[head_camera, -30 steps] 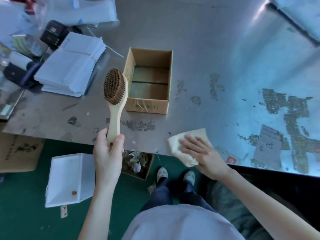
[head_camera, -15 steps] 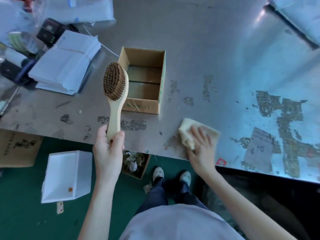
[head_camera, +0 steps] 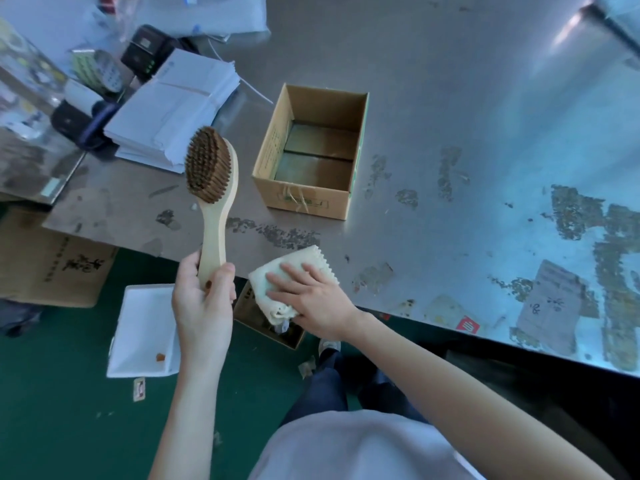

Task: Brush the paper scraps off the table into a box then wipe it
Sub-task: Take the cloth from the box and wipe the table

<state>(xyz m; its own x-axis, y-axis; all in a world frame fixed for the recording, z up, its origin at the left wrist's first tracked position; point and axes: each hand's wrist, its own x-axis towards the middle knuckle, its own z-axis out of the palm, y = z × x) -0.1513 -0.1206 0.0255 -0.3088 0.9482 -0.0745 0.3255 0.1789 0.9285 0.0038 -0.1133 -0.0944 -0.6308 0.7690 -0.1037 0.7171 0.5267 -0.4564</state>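
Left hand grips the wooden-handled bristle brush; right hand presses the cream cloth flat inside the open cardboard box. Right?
Not quite. The head view shows the right hand pressing the cream cloth on the metal table at its near edge, in front of the open cardboard box, not inside it. The left hand does grip the wooden-handled bristle brush.

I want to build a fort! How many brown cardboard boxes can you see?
3: an open box on the table, a big box on the floor at left, a small box on the floor beneath the cloth. More may hide under the table.
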